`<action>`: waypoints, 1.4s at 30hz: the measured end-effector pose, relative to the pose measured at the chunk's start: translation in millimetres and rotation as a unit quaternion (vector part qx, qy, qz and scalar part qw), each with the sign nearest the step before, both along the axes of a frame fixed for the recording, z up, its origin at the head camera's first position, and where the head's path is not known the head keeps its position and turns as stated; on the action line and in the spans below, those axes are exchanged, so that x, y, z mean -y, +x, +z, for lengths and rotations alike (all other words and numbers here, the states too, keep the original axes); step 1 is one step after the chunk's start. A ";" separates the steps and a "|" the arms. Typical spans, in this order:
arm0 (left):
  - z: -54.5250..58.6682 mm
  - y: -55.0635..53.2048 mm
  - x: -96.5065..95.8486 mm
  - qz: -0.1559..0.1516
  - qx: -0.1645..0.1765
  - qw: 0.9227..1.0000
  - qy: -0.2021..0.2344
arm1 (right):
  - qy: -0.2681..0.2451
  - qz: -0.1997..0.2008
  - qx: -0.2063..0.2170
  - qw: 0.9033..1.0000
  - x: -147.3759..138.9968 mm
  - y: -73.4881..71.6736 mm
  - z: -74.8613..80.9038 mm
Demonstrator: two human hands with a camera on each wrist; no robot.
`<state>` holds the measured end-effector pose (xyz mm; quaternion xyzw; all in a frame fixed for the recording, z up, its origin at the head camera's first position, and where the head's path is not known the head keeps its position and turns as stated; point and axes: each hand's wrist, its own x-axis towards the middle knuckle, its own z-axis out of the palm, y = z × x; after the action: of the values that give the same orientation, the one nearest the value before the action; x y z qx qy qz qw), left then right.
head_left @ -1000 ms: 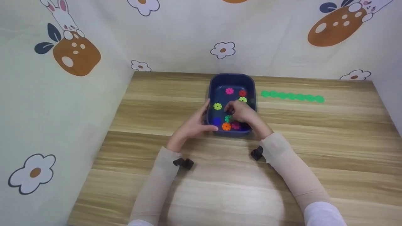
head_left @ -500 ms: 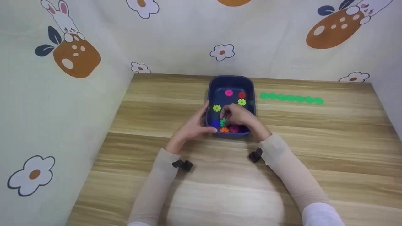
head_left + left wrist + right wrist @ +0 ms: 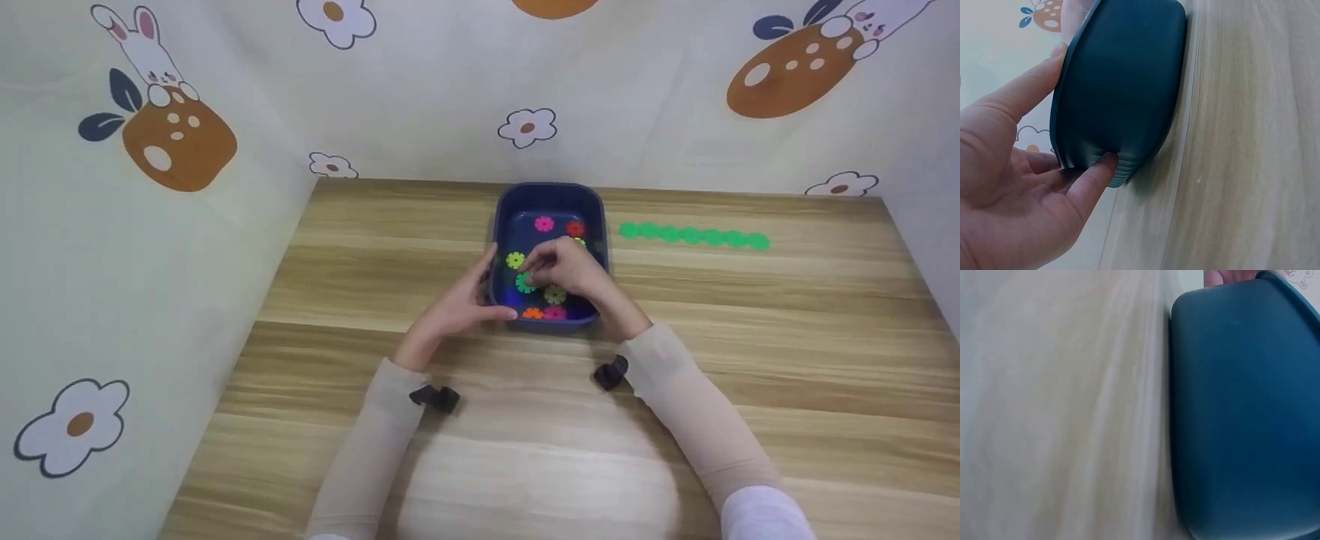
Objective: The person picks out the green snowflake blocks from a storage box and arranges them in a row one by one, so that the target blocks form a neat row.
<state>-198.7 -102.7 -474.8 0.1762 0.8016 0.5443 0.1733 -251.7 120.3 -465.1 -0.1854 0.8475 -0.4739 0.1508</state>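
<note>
A dark blue plastic tub [image 3: 548,196] stands on the table with several colored snowflake building discs inside. My left hand [image 3: 461,304] holds the tub at its near left corner, thumb over the near rim and fingers along the left wall. The left wrist view shows that hand [image 3: 1027,185] against the tub's outer side. My right hand [image 3: 568,268] is inside the tub, fingers bent, and pinches a green snowflake disc [image 3: 523,283]; its fingertips are partly hidden. Around it lie a yellow disc [image 3: 515,260], a yellow-green disc [image 3: 555,295], an orange disc [image 3: 532,313] and a pink disc [image 3: 544,223].
Right of the tub, a row of joined green discs [image 3: 693,236] lies on the wooden table [image 3: 525,420]. Patterned cloth walls [image 3: 420,90] rise behind and at the sides. In the right wrist view, the tub's outer wall [image 3: 1247,410] blocks sight of the right hand.
My right hand has shifted left, and the green disc has moved left with its fingers. A yellow-green disc has come into sight beneath the hand. The left hand keeps its place at the tub.
</note>
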 end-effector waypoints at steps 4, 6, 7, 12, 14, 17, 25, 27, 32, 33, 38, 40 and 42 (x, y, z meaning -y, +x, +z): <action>1.5 1.1 -0.2 -0.002 0.006 1.000 0.018 | -0.023 -0.030 -0.028 0.999 -3.5 -1.7 4.4; 1.5 1.2 -0.3 -0.006 0.007 0.999 0.031 | -0.038 -0.046 -0.036 0.998 -7.3 -3.9 7.3; 1.5 1.2 -0.4 -0.008 0.008 0.999 0.036 | -0.048 -0.054 -0.036 0.997 -9.6 -4.9 9.5; 0.9 1.3 -0.2 -0.002 0.012 0.999 0.034 | -0.090 -0.095 -0.023 0.991 -25.4 -11.1 22.0; 1.0 1.3 -0.1 0.002 0.008 1.000 0.028 | -0.097 -0.114 -0.023 0.988 -33.6 -13.8 27.6; 1.1 0.8 0.0 0.006 0.001 1.000 0.019 | -0.122 -0.136 -0.025 0.983 -48.1 -18.5 35.2; 0.5 0.9 -0.5 0.008 0.013 1.000 0.023 | -0.193 -0.187 -0.013 0.963 -91.6 -20.4 56.7; 0.2 0.8 -1.0 0.007 0.017 0.999 0.026 | -0.214 -0.202 -0.009 0.956 -104.1 -20.0 59.5; -0.5 1.4 -0.9 0.005 0.023 0.999 0.030 | -0.238 -0.248 -0.005 0.939 -137.2 -24.3 54.9; -0.6 1.6 -0.9 0.003 0.025 0.999 0.034 | -0.237 -0.257 -0.005 0.937 -143.6 -25.1 53.4; 0.3 1.7 -1.0 -0.001 0.028 0.999 0.041 | -0.259 -0.285 -0.007 0.923 -171.3 -22.6 54.0; 0.9 1.1 -1.3 0.000 0.025 0.999 0.038 | -0.270 -0.293 -0.005 0.917 -179.8 -18.8 57.2; 1.4 0.6 -1.4 0.000 0.019 0.999 0.034 | -0.274 -0.301 0.000 0.913 -188.2 -14.9 59.9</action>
<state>-198.1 -101.3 -473.4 0.1713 0.7789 0.5750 0.1825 -266.6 308.6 -405.2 0.0445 0.7002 -0.7103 -0.0561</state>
